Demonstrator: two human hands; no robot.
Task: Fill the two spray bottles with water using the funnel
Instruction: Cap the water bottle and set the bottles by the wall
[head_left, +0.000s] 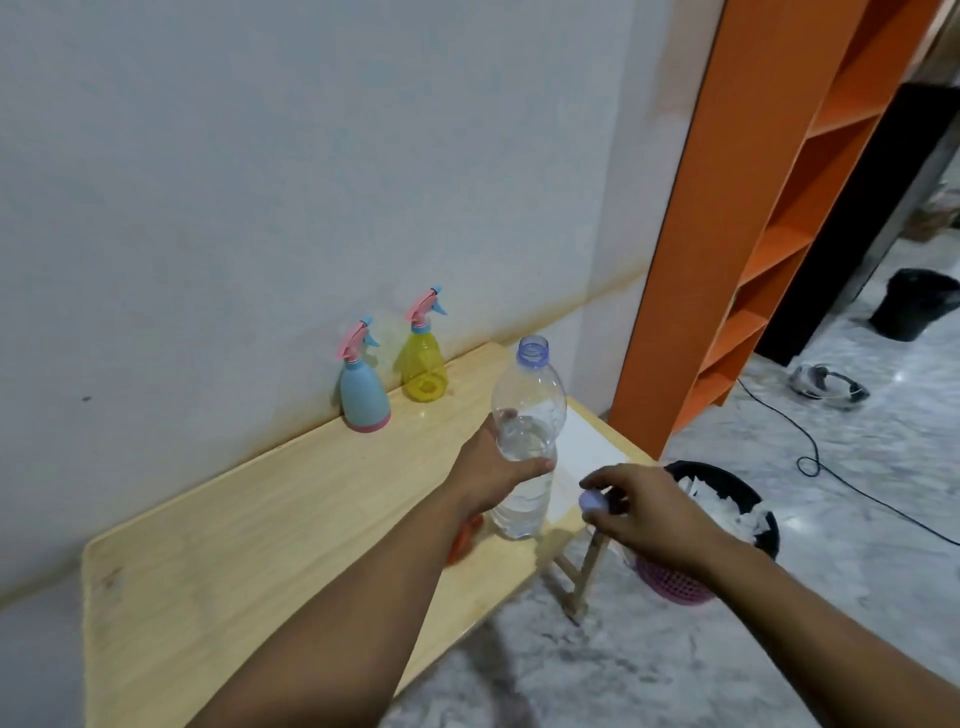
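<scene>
Fingers of our left hand wrap the waist of the uncapped water bottle, standing on the wooden table. Our right hand pinches its pale cap just beside the bottle. We read no label anywhere. Beyond both hands, against the wall, stand the blue spray bottle and yellow spray bottle (triggers on). Something orange, perhaps the funnel, lies under our left wrist.

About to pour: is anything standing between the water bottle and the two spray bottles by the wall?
Nothing on the tabletop lies between the water bottle and the blue spray bottle or the yellow spray bottle. Both still wear their pink trigger heads, closing the necks.
</scene>
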